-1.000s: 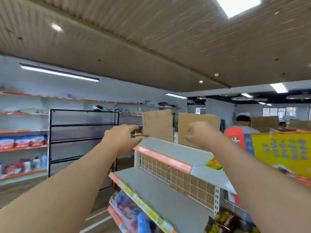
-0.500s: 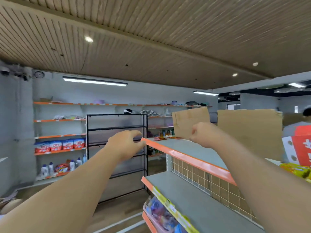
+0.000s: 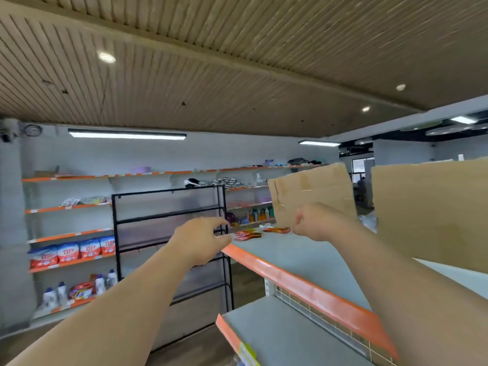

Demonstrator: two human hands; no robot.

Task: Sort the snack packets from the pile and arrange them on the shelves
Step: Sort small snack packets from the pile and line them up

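Left hand [image 3: 200, 239] had let go. A second earlier it was pinching a packet at the far end of the top shelf [image 3: 303, 257]; at this point its fingers were spread and relaxed, with nothing in them, just off the shelf's orange corner. Right hand [image 3: 314, 223] was unchanged: curled in a loose fist above the shelf near the packets, nothing showing in it. Its palm side faced away from me, so I couldn't rule out something small inside. The hands were apart, one either side of the drop spot.

The snack packets [image 3: 248, 235] lay flat on the far end of the top shelf, red-orange, in two small clusters side by side, just in front of the leaning cardboard sheet [image 3: 311, 194]. Neither hand was touching them. They were too small and blurred for me to count or read.

The view had also swung left over that second: black rack [image 3: 169, 233] and wall shelves [image 3: 68, 235] were more central, and the supply pile was out of frame.

My read: this placement was done and the left hand was free. Most of the top shelf and the lower shelf [image 3: 277, 336] were bare, so I judged the task far from finished. Next logical move was back to the pile for another packet. The clusters looked loosely laid, so they might need straightening later.
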